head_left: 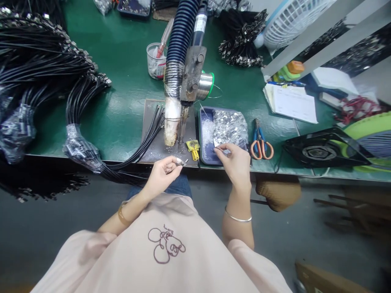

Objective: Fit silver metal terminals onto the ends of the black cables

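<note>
My left hand point(166, 173) is closed in a pinch on a black cable end with a small metal tip point(185, 162), just in front of the bench edge. White covering shows on one of its fingertips. My right hand point(235, 162) is over the front of a blue tray point(205, 159), thumb and forefinger pressed together; a thin pale line shows at the fingertips, too fine to name. In the tray lie small clear pieces point(208, 132) and a plastic bag of shiny metal parts point(230, 126). A bundle of black cables point(134, 156) lies left of my left hand.
A soldering iron point(182, 126) and ribbed hose point(181, 32) hang over a brown board point(149, 122), beside a solder spool point(205, 86). A yellow piece point(193, 149), orange-handled cutters point(260, 147), a black fan point(324, 150), a cup point(156, 65) and cable heaps point(39, 53) are around.
</note>
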The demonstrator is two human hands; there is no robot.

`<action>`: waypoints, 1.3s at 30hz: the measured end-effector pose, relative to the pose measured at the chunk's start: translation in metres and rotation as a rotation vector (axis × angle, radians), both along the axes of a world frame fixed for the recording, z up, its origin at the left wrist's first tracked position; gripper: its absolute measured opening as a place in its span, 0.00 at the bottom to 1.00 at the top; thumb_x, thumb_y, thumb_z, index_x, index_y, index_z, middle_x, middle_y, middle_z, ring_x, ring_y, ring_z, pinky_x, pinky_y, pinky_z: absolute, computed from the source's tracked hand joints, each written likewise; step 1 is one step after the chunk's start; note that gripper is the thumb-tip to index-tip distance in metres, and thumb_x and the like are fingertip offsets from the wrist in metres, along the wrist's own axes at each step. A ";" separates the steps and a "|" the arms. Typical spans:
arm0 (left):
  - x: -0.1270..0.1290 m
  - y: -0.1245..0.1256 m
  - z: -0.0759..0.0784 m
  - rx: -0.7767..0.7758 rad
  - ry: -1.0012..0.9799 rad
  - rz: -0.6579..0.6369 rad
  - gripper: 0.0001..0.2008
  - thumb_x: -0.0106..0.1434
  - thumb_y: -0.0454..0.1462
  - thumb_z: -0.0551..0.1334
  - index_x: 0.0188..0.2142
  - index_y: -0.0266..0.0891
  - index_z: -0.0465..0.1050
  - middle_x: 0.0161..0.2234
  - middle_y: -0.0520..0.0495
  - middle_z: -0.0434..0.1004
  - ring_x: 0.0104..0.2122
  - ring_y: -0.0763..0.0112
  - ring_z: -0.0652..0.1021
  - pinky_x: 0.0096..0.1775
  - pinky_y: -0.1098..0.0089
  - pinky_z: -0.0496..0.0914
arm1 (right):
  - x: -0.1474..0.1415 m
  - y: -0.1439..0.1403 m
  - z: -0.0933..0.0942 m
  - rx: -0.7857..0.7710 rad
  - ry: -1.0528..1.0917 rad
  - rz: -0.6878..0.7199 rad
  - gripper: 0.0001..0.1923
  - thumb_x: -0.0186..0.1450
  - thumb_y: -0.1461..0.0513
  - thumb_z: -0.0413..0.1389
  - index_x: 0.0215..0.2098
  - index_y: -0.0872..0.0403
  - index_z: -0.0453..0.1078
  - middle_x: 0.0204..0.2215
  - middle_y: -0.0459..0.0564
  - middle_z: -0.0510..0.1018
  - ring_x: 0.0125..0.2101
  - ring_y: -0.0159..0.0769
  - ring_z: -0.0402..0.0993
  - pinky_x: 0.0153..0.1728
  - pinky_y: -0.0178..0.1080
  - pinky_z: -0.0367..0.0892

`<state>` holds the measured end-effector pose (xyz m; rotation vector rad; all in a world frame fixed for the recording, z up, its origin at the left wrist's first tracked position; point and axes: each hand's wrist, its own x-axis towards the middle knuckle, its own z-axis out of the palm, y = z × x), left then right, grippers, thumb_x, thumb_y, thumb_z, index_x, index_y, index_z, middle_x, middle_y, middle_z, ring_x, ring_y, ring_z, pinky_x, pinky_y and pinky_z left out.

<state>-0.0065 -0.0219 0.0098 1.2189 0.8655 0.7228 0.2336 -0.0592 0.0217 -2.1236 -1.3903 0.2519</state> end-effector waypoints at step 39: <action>0.003 -0.009 0.001 0.476 0.274 0.156 0.06 0.60 0.35 0.59 0.26 0.39 0.68 0.19 0.56 0.64 0.19 0.78 0.66 0.26 0.78 0.66 | -0.095 -0.019 0.006 0.145 0.490 0.252 0.13 0.70 0.58 0.53 0.28 0.52 0.71 0.27 0.46 0.77 0.29 0.34 0.75 0.31 0.35 0.69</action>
